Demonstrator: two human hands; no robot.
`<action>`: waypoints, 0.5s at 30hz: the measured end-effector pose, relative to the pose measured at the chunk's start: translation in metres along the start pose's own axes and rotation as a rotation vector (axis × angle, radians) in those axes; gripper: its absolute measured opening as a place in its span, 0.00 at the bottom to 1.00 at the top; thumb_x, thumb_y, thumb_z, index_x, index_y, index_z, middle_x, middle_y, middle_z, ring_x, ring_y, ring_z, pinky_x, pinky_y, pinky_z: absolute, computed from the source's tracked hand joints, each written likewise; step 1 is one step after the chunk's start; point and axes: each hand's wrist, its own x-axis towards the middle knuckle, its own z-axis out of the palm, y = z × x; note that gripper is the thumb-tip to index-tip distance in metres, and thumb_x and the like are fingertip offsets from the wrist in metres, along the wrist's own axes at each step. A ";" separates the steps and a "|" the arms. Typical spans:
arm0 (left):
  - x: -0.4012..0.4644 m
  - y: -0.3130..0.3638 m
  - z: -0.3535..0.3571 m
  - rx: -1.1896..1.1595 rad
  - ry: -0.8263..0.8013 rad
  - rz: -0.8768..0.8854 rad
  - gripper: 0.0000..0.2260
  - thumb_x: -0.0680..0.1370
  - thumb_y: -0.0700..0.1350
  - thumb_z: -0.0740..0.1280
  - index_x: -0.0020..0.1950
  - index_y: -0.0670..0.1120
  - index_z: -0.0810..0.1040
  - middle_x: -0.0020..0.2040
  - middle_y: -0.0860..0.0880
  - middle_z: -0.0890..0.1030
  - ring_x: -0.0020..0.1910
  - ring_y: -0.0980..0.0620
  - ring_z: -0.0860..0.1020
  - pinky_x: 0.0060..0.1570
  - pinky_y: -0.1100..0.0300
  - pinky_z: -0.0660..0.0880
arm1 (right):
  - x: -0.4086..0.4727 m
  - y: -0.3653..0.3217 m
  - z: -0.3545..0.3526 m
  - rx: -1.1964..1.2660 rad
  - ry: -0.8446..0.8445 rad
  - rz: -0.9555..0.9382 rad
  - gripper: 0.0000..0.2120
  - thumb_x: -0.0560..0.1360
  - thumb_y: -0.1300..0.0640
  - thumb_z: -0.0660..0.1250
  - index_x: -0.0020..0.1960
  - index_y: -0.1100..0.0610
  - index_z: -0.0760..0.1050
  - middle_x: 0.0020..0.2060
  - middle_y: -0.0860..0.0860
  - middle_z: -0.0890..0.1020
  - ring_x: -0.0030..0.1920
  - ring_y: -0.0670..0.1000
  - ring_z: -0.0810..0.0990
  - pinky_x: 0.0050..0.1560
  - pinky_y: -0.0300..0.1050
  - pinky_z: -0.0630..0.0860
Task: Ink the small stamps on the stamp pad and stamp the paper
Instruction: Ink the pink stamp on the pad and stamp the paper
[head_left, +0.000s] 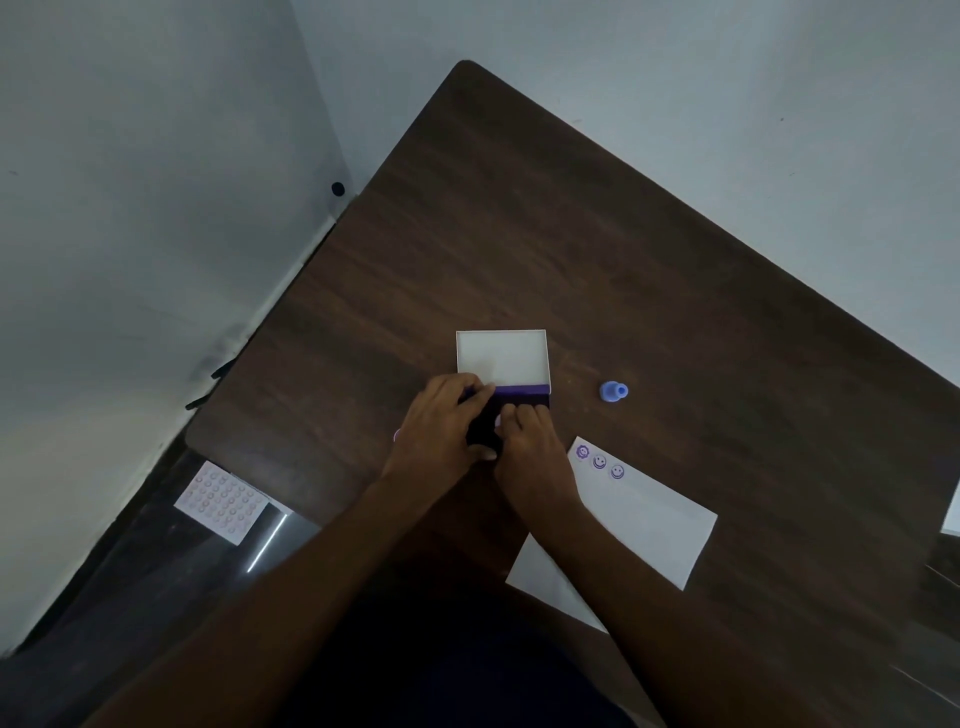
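Note:
The stamp pad (519, 397) lies open in the middle of the dark wooden table, its white lid (503, 356) folded back and the purple ink surface partly covered by my hands. My left hand (441, 421) rests on the pad's left edge, fingers curled over it. My right hand (530, 441) presses down on the ink, fingers closed around a small pale stamp that barely shows. A white sheet of paper (649, 525) lies to the right, with three purple smiley prints (600, 461) along its top corner. A blue stamp (613, 391) lies on its side right of the pad.
The table (597, 249) reaches to white walls at the back and left. On the floor at left lies a sheet with rows of faint round prints (221, 501). Another white sheet edge (953, 509) shows at the far right.

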 end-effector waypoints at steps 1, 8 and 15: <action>0.000 0.000 0.000 -0.007 -0.007 -0.006 0.37 0.70 0.58 0.73 0.75 0.49 0.63 0.73 0.46 0.66 0.71 0.46 0.62 0.71 0.49 0.62 | 0.000 0.001 0.001 0.003 -0.005 0.004 0.20 0.75 0.59 0.66 0.65 0.63 0.70 0.60 0.60 0.76 0.60 0.57 0.73 0.62 0.48 0.70; 0.001 0.001 0.003 0.011 0.016 0.012 0.37 0.70 0.57 0.73 0.75 0.48 0.64 0.73 0.45 0.66 0.71 0.46 0.62 0.70 0.52 0.60 | 0.001 0.002 0.002 -0.003 0.002 -0.001 0.19 0.76 0.59 0.65 0.65 0.62 0.69 0.61 0.59 0.76 0.60 0.57 0.72 0.62 0.47 0.69; 0.000 0.002 0.003 0.035 0.024 0.023 0.38 0.69 0.57 0.73 0.74 0.48 0.63 0.73 0.46 0.66 0.71 0.46 0.62 0.70 0.51 0.61 | -0.001 0.000 0.001 -0.010 0.030 -0.009 0.18 0.74 0.61 0.67 0.62 0.64 0.71 0.57 0.60 0.78 0.57 0.58 0.75 0.59 0.49 0.73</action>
